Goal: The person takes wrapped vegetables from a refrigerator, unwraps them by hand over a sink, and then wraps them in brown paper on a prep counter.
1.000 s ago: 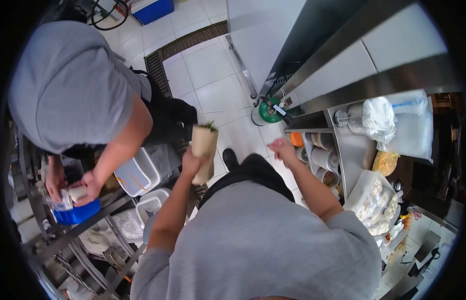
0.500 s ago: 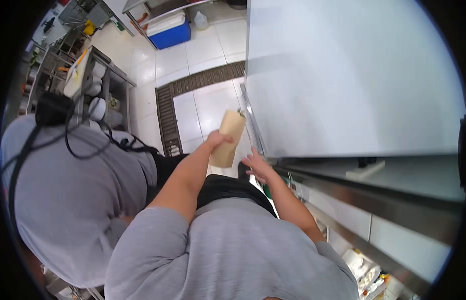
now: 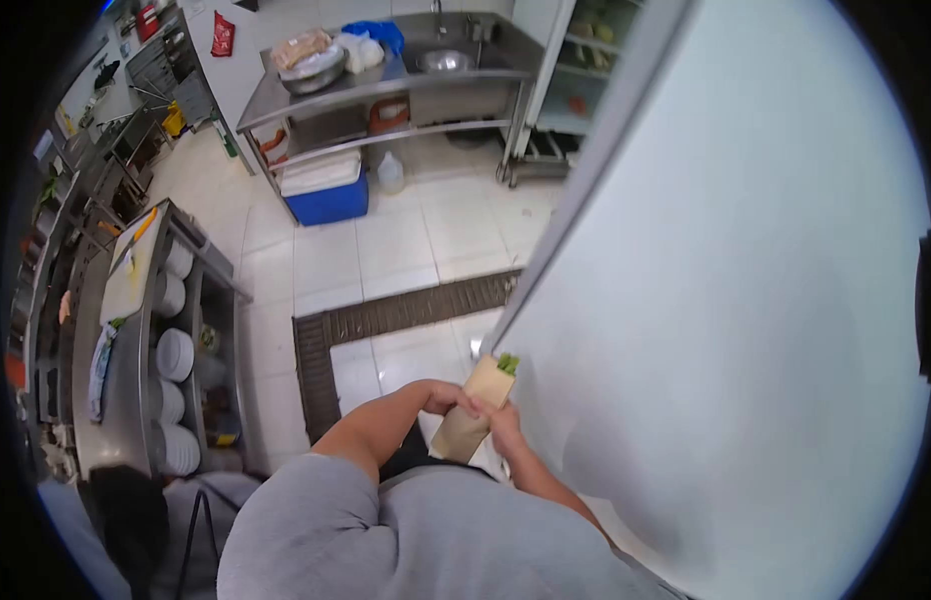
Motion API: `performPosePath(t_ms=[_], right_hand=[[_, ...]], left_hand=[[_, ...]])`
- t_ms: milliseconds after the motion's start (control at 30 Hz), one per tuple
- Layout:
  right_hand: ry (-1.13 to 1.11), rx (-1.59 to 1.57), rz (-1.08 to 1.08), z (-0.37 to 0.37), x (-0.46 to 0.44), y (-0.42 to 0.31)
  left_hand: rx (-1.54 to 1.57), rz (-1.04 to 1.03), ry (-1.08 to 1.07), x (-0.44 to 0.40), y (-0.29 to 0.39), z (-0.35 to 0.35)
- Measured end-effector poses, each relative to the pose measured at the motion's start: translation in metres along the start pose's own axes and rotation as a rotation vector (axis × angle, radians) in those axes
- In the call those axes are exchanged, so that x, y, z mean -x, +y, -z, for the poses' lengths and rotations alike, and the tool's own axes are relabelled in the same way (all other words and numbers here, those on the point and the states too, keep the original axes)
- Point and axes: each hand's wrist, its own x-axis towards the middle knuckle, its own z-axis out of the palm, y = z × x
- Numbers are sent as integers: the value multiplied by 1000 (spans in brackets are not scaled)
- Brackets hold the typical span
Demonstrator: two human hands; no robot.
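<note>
A roll of brown paper (image 3: 461, 428) with green leaf tips (image 3: 508, 364) poking out of its upper end is in front of my body, tilted up to the right. Wrapped round its left side is my left hand (image 3: 449, 398). My right hand (image 3: 504, 425) is closed against the roll's right side, its fingertips meeting the left hand's. What is inside the paper is hidden apart from the green tips.
A large white panel (image 3: 746, 300) stands close on my right. Ahead are a steel sink table (image 3: 386, 88), a blue cooler (image 3: 331, 203) and a floor grate (image 3: 416, 308). A plate shelf (image 3: 151, 330) is at left; a co-worker (image 3: 211, 520) is behind it.
The view has swung towards the sink table and the white panel. My right hand, apart from the roll before, has come onto it. The co-worker has slipped to the lower left edge.
</note>
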Motion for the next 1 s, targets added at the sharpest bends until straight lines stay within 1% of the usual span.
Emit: performPosePath(t_ms=[33,100,133,200,233,300,333,400,433,467,500,533,567,600,633,700,767,800,900,933,1000], right_hand=[[-7,51,24,-23,-13,-16],[-8,152,53,-59,-30,-40],[7,145,76,-77,-45,-49],[39,130,98,-103,-67,-62],[42,220,124,-109,-77,-73],[38,383,154,-119,-93,-89],[14,388,174,-116,-119,-90],[-26,377,186,-100,-161,-71],[11,502,219,-97,-166,-79],[51,615,259,-100,-177,-96],[90,615,276,-95,-188,-101],[130,600,295,-99,-201,-104],[170,597,223,-114,-200,-133],[207,616,127,-120,-189,-162],[198,608,185,-120,-192,-166],[177,602,357,-128,-214,-181],[203,575,385,-138,-242,-195],[230,553,405,-147,-259,-203],[310,479,461,-167,-298,-242],[335,527,434,-167,-311,-255],[440,600,445,-172,-334,-270]], left_hand=[[-14,115,0,15,17,20],[-56,259,-89,34,44,65],[-85,325,-133,40,63,90],[53,342,-209,36,60,153],[130,356,-246,33,57,173],[71,499,-67,43,63,185],[39,569,26,47,73,196],[-152,439,466,34,77,235],[-258,374,671,25,80,244],[-469,43,901,26,91,253],[-699,-291,1096,39,105,266],[-513,-443,1079,57,132,265],[-308,-582,1041,70,161,243],[-296,-629,937,93,194,211],[-269,-693,839,112,233,182],[-579,-818,650,122,279,155],[-894,-715,531,128,334,133],[-1063,-665,454,125,356,134],[-1388,-553,537,96,393,158],[-1374,-639,551,89,404,165],[-1475,-530,517,80,429,184]])
